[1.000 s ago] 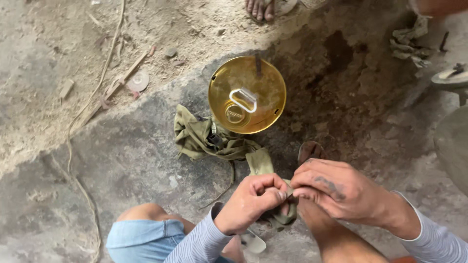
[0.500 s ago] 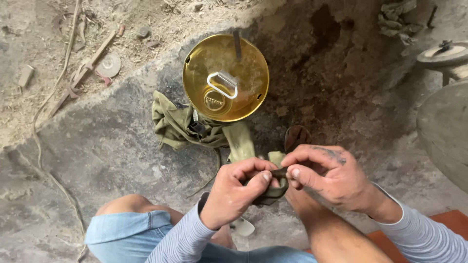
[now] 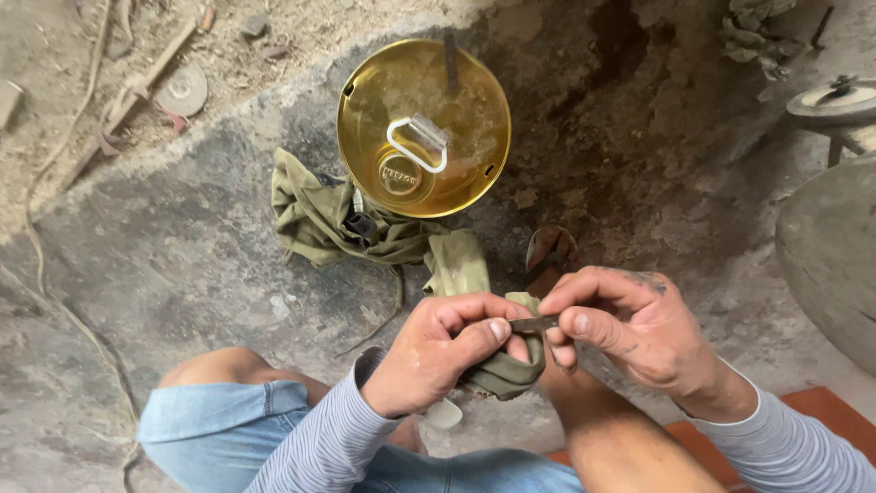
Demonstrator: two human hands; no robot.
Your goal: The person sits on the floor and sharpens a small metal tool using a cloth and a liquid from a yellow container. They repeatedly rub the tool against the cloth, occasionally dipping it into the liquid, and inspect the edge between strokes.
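The round brass-coloured tin [image 3: 422,128], upright on the stained ground, sits further up the view than a second ago. Below it the olive rag [image 3: 365,224] trails to the left hand [image 3: 438,351], which has closed around its end, while the right hand [image 3: 630,333] pinches the small dark metal piece [image 3: 534,322] against it, as before; wiping appears ongoing.

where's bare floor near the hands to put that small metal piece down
Bare stained concrete lies left of the olive rag, above the bent knee in denim shorts. Another free patch sits right of the gold tin lid, before the grey round slab. It is crowded around the left hand and right hand, where rag and legs fill the ground.
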